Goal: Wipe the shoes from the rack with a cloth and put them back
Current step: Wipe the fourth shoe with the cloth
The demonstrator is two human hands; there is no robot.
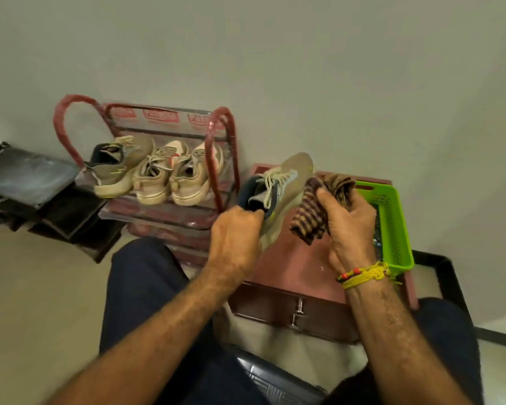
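My left hand grips the olive sneaker by its heel at centre frame, while my right hand clutches the checked cloth bunched against its side. Three more shoes sit on the red rack, left of centre.

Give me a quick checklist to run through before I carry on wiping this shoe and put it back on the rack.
1. Shoe held firmly: ok, the left hand grips the olive sneaker at its heel.
2. Cloth in hand: ok, the right hand holds the checked cloth bunched against the sneaker's side.
3. Whole shoe wiped: cannot tell, dirt is not readable here.
4. Free spot on the red rack: cannot tell, three shoes fill most of the visible shelf.
5. Matching shoe there: ok, its mate sits at the shelf's left end.
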